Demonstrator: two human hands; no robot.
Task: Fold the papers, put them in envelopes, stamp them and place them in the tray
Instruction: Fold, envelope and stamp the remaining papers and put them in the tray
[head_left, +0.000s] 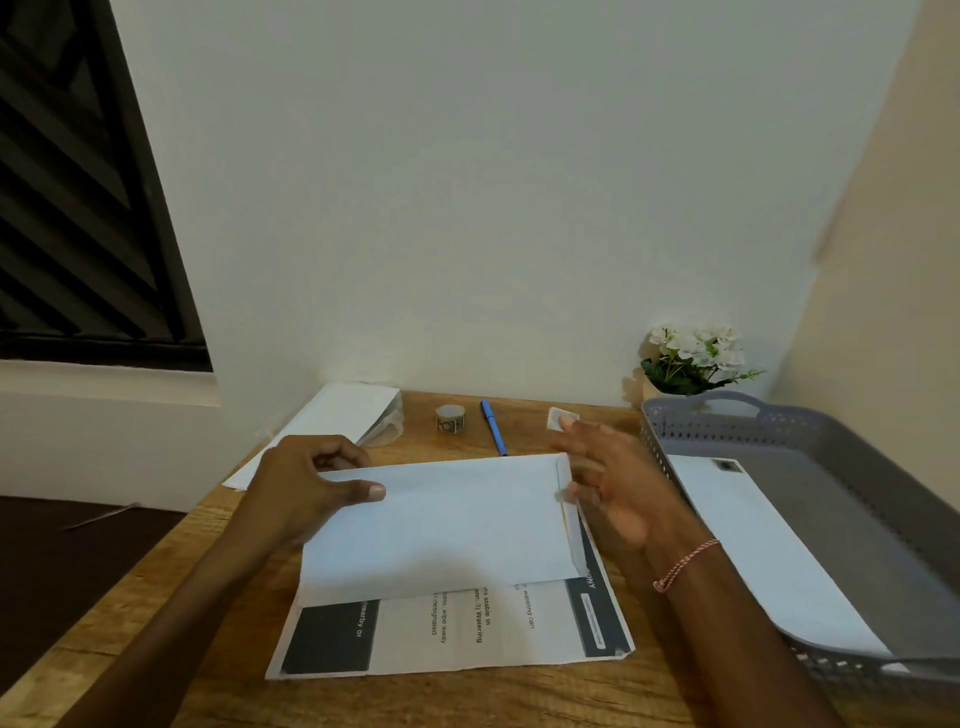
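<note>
Left hand (306, 483) grip pinched white envelope (441, 525) at left edge, thumb on top; right hand (618, 483) open, fingers spread beside flap end. Envelope lay over printed folded paper (452, 631) on wood-grain worktop (218, 597); perforated grey tray (779, 423) right, holding stamped envelope (753, 530)

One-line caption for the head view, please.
Left hand holds a white paper envelope over a printed sheet; right hand open beside it.

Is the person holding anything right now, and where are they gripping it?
The left hand grips a white envelope by its left end, thumb on top. The right hand is open at the envelope's flap end, fingers spread, gripping nothing.
</note>
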